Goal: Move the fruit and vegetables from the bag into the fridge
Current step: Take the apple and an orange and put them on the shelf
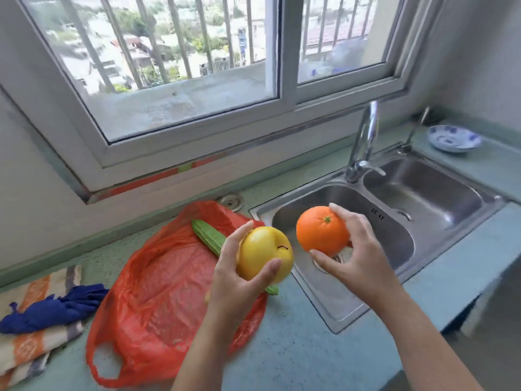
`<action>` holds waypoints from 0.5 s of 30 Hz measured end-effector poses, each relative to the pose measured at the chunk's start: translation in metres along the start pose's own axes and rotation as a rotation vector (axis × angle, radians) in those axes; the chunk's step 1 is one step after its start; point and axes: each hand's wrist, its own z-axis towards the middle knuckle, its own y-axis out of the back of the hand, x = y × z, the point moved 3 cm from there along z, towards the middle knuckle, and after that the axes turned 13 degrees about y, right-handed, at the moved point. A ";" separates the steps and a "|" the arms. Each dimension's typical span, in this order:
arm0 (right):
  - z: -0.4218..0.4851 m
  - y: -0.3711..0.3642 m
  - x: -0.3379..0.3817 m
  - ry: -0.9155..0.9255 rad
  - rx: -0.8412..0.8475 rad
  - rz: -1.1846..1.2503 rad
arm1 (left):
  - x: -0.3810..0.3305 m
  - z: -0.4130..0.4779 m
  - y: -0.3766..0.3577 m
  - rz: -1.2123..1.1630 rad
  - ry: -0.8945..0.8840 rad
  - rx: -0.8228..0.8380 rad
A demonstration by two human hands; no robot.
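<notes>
You have two fruits out of the bag and off the surface. The yellow fruit (263, 253) sits in your left grip (236, 280), thumb on the near side and fingers curled round the far side. The orange (321, 231) is in your right grip (358, 249), pinched between the thumb below and fingertips above, over the near basin of the sink (318, 300).

A green ridged gourd (208, 237) lies on the flattened red bag (169, 277), its lower part hidden behind the yellow fruit. The bag rests on the surface (296, 356) just beside the sink.

I judge this to be the carry step. The fridge is not in view, so you need to turn away and find it. With both hands full, its door may call for freeing one. The gourd is left for another trip.
</notes>
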 end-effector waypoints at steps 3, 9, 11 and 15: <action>-0.021 0.048 -0.012 -0.041 -0.062 -0.050 | -0.017 -0.004 -0.047 -0.027 -0.039 0.088; -0.084 0.165 -0.040 -0.158 -0.239 -0.171 | -0.059 -0.036 -0.161 -0.063 -0.083 0.242; -0.109 0.205 -0.050 -0.182 -0.313 -0.233 | -0.074 -0.052 -0.201 -0.079 -0.100 0.309; -0.161 0.280 -0.069 -0.205 -0.436 -0.329 | -0.099 -0.090 -0.284 -0.070 -0.138 0.449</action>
